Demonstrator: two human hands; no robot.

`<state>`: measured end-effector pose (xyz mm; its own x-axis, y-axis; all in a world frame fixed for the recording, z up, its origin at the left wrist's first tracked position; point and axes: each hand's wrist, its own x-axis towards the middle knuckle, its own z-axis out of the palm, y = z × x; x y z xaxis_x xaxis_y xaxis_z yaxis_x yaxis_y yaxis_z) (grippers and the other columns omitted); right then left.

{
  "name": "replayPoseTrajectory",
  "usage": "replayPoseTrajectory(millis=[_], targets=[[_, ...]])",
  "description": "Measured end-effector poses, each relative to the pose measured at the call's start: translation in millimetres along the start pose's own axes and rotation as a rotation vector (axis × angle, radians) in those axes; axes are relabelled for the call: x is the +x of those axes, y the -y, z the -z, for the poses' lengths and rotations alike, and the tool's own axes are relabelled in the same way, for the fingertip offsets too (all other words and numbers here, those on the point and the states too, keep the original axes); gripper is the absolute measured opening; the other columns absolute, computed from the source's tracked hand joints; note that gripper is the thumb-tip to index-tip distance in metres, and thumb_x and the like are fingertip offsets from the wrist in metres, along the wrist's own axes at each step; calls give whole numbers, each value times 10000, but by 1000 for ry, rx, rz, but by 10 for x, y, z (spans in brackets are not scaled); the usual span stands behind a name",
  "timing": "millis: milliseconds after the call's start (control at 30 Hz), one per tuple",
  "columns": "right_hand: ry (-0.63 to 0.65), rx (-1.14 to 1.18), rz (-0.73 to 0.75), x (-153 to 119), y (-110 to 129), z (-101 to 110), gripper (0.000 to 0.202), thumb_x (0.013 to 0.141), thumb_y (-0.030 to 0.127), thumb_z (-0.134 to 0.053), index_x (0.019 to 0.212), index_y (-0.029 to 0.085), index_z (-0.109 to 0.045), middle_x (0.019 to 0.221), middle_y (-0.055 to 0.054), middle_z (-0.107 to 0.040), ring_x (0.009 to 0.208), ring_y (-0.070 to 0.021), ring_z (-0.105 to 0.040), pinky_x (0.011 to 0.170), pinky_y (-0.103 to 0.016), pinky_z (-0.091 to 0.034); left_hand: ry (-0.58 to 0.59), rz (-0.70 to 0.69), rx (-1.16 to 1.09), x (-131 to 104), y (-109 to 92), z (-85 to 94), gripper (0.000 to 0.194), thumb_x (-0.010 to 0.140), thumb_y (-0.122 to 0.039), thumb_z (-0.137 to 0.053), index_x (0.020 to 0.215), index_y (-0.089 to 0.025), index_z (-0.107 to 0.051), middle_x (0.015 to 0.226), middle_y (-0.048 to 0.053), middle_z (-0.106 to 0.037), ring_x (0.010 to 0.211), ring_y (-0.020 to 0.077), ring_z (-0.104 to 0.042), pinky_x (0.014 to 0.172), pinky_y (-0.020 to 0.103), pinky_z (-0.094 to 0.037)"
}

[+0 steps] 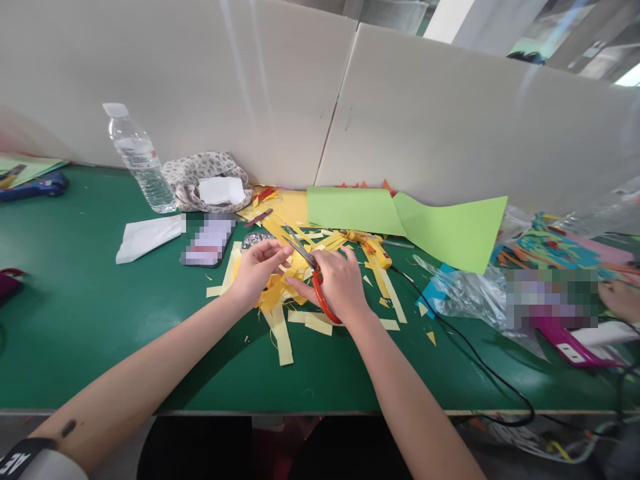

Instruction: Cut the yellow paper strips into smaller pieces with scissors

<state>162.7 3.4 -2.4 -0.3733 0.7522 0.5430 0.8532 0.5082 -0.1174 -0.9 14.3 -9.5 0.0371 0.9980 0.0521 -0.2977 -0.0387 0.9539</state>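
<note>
My right hand [343, 283] grips a pair of scissors [319, 290] with red handles, the metal blades pointing up and left. Close to the blade tips, my left hand [257, 270] has its fingers pinched together; whatever sits between them is too small to make out. Under both hands lies a loose heap of yellow paper strips [283, 340] and scraps. Just behind the right hand rests a yellow glue gun [377, 252] with a black cord.
Green paper sheets [355, 207] lean by the partition. To the left stand a water bottle [143, 163], a patterned pouch [187, 177], a white tissue [147, 237] and a phone [210, 241]. At right are a plastic bag [470, 293], a magenta tool [567, 343] and another person's hand [623, 300].
</note>
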Motion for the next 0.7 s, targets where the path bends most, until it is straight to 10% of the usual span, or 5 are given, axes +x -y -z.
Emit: replayPoseTrajectory(millis=[700], targets=[[-92,196,-71,15,-7,16,224,784,434,-542,833,216,-527,671,19,-612,664,-160,-582,948,-356,-330,-35,89,-24,7,5,6,274,629,-374,-755,720,-169,-596,614,-30,-570,534,62,-539,481,162,-395]])
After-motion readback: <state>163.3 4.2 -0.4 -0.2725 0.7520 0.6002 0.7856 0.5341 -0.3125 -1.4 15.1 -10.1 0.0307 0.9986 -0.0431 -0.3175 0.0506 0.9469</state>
